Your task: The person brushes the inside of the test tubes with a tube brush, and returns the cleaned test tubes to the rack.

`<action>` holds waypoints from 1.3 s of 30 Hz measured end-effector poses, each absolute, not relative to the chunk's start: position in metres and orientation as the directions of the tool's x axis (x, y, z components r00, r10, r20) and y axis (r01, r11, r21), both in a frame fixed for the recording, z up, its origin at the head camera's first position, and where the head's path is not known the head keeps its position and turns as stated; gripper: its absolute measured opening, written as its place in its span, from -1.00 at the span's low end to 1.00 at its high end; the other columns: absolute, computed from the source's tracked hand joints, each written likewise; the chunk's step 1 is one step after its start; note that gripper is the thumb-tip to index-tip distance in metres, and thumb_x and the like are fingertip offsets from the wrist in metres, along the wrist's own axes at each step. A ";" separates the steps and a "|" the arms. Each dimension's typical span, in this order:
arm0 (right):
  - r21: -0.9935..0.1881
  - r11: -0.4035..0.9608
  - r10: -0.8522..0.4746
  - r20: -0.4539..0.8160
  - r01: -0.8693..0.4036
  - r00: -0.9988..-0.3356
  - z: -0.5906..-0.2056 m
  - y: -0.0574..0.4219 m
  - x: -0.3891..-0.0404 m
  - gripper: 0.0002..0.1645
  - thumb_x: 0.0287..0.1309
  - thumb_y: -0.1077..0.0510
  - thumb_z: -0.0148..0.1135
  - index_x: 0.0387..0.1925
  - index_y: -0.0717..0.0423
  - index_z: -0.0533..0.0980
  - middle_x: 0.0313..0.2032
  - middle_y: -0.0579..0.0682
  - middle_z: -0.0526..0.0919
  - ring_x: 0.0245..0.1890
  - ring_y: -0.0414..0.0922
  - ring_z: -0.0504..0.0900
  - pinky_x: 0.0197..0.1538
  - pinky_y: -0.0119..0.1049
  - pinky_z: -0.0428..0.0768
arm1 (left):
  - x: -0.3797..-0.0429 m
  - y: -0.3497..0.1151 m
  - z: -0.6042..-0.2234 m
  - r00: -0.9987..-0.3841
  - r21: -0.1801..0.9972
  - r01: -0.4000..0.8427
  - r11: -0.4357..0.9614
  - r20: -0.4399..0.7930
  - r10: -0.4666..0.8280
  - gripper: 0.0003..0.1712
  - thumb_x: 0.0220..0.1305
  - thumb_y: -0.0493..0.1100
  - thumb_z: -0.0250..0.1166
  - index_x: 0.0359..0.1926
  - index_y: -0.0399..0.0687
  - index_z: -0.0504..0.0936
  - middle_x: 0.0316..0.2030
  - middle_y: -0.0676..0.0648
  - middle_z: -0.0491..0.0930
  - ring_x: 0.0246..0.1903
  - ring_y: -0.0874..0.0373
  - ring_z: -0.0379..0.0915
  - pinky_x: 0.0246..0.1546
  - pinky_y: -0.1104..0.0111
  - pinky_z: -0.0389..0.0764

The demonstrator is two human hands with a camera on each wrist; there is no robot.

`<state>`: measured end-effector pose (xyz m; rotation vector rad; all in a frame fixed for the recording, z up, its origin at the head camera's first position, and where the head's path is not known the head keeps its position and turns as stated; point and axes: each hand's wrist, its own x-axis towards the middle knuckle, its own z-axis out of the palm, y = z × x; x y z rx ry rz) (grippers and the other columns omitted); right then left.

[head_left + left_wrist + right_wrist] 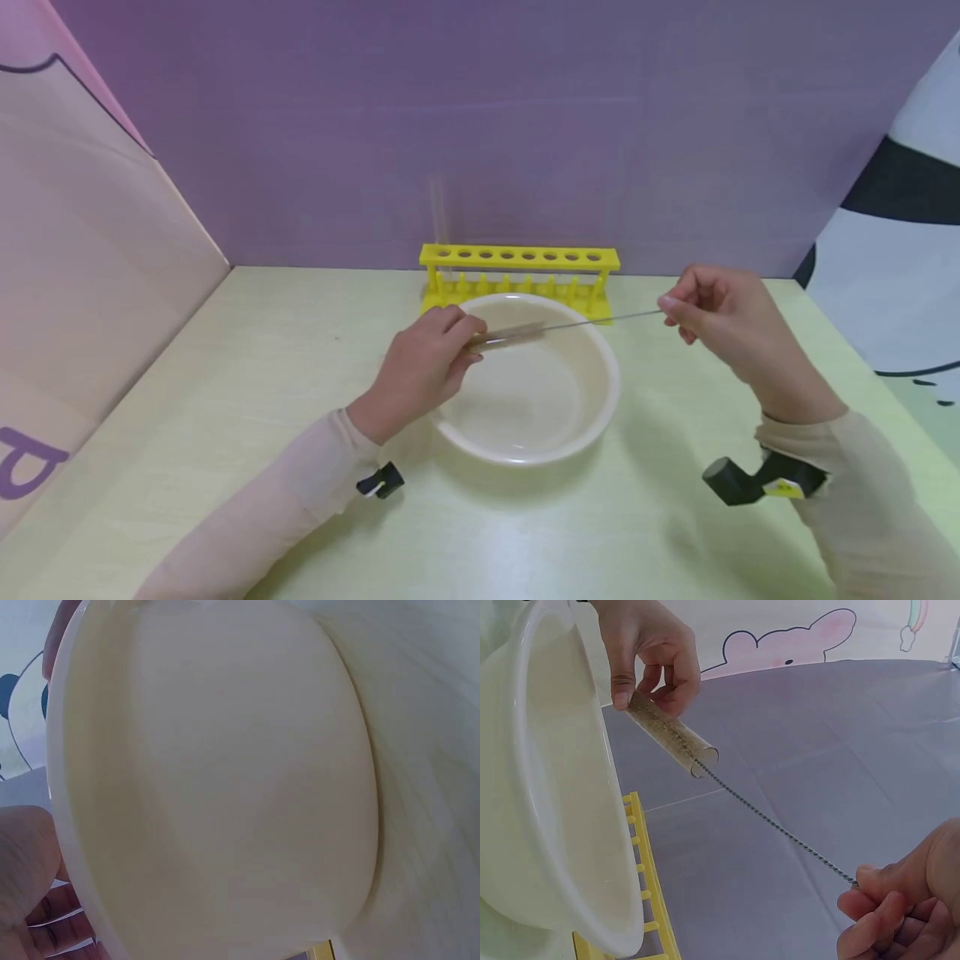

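- My left hand (420, 367) grips a clear tube (671, 735) over the basin (600, 417), fingers and thumb curled round its closed end; the tube lies nearly level, its mouth turned toward my right side.
- My right hand (720, 321) pinches the twisted wire stem of a brush (780, 829) between thumb and fingertips, the other fingers folded in behind.
- The brush head sits inside the tube, its brownish bristles filling most of the bore; the stem runs out of the mouth and across to my right hand.
- I judge the step in hand to be scrubbing the tube's inside, with the brush fully seated.
- The next move, as I read it, calls for sliding the stem straight along the tube's axis while my left hand holds the glass firm; a skewed pull could jam the wire against the rim.
- The yellow rack (520, 258) stands just behind the basin on the table (225, 400), one clear tube upright at its left end.
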<state>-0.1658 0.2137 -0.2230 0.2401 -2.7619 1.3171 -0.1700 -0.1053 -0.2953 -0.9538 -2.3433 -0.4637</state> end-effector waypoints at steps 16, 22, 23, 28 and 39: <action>-0.787 0.576 -0.140 0.171 -0.221 -0.975 -0.223 0.199 -0.168 -0.80 0.26 0.22 0.15 -0.37 0.32 0.42 -0.49 -0.10 0.56 -0.59 -0.15 0.46 -0.52 -0.39 0.51 | -0.170 -0.095 -0.291 -0.583 0.075 0.709 0.702 0.622 0.522 -0.70 0.02 -0.28 0.44 -0.20 -0.10 0.55 -0.34 -0.03 0.55 -0.36 0.09 0.44 -0.48 0.35 0.54; -0.783 0.585 -0.145 0.158 -0.214 -0.977 -0.224 0.194 -0.167 -0.79 0.26 0.20 0.15 -0.37 0.31 0.43 -0.48 -0.02 0.56 -0.59 -0.14 0.46 -0.53 -0.38 0.50 | -0.169 -0.092 -0.290 -0.593 0.068 0.699 0.712 0.611 0.524 -0.71 0.04 -0.26 0.43 -0.20 -0.09 0.55 -0.35 -0.02 0.54 -0.37 0.10 0.42 -0.50 0.37 0.52; -0.781 0.587 -0.147 0.160 -0.216 -0.976 -0.224 0.193 -0.167 -0.80 0.26 0.20 0.15 -0.37 0.31 0.43 -0.48 -0.02 0.56 -0.60 -0.14 0.45 -0.53 -0.39 0.50 | -0.169 -0.092 -0.290 -0.593 0.068 0.700 0.711 0.612 0.524 -0.71 0.04 -0.26 0.43 -0.20 -0.09 0.55 -0.35 -0.02 0.54 -0.37 0.10 0.42 -0.50 0.37 0.52; -0.781 0.581 -0.149 0.175 -0.230 -0.973 -0.226 0.189 -0.167 -0.82 0.25 0.24 0.15 -0.40 0.31 0.42 -0.50 -0.02 0.55 -0.62 -0.16 0.44 -0.57 -0.39 0.47 | -0.168 -0.089 -0.289 -0.593 0.069 0.699 0.712 0.613 0.522 -0.70 0.03 -0.25 0.44 -0.19 -0.09 0.55 -0.35 -0.01 0.53 -0.37 0.11 0.41 -0.50 0.38 0.51; -0.791 0.546 -0.171 0.218 -0.277 -0.961 -0.230 0.182 -0.168 -0.84 0.22 0.31 0.15 -0.44 0.35 0.42 -0.56 -0.05 0.53 -0.66 -0.21 0.42 -0.61 -0.39 0.45 | -0.167 -0.086 -0.288 -0.612 0.084 0.692 0.717 0.594 0.522 -0.70 0.05 -0.24 0.43 -0.18 -0.06 0.55 -0.34 0.00 0.53 -0.37 0.12 0.39 -0.48 0.43 0.47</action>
